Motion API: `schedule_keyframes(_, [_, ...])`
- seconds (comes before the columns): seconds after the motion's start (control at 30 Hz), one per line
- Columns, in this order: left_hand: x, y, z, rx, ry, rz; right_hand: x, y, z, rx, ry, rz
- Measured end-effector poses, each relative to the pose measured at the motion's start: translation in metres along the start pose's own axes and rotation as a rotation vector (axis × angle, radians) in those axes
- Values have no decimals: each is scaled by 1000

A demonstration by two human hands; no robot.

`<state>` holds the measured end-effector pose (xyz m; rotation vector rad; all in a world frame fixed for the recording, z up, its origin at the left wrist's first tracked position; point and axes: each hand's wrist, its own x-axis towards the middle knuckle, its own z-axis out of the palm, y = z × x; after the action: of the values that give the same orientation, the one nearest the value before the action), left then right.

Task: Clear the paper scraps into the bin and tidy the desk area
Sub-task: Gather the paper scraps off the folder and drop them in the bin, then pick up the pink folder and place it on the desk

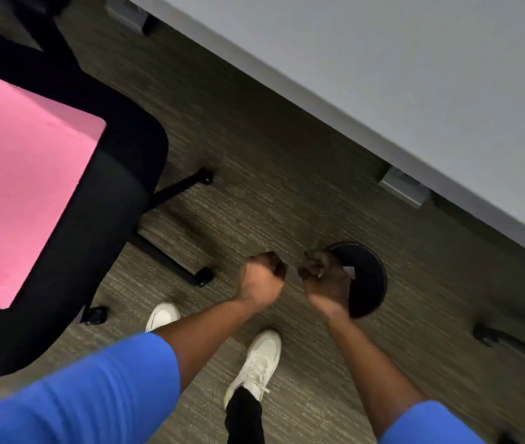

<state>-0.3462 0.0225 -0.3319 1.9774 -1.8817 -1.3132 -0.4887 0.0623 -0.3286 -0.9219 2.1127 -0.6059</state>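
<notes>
Curled grips (290,274) between chair (101,219), bin (367,280)

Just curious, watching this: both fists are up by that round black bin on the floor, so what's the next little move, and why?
Probably shift the left hand rightward over the bin and open both hands. The right hand already overlaps the bin's rim, and a pale scrap shows beside it.

Both arms extended forward and down, blue sleeves at upper arms. Left hand (262,277) fisted; right hand (325,277) curled closed. Hands close together, not touching.
</notes>
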Motion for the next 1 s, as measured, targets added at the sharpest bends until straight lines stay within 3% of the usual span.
schedule_keyframes(0.3, [-26, -31, -161, -129, 307, 65, -39, -117, 64, 131, -84, -108])
schedule_keyframes(0.53, [-36, -92, -302, -166, 517, -42, -81, -202, 121, 197, -138, -215])
schedule_keyframes(0.7, [-45, -147, -386, -163, 549, -187, -102, -249, 166, 267, -185, -161])
schedule_keyframes(0.87, [-45, -194, -442, 76, 550, -251, -116, -279, 211, 341, -220, -98])
schedule_keyframes(1.0, [-36, -224, -463, 251, 504, -324, -123, -290, 238, 352, -136, -85])
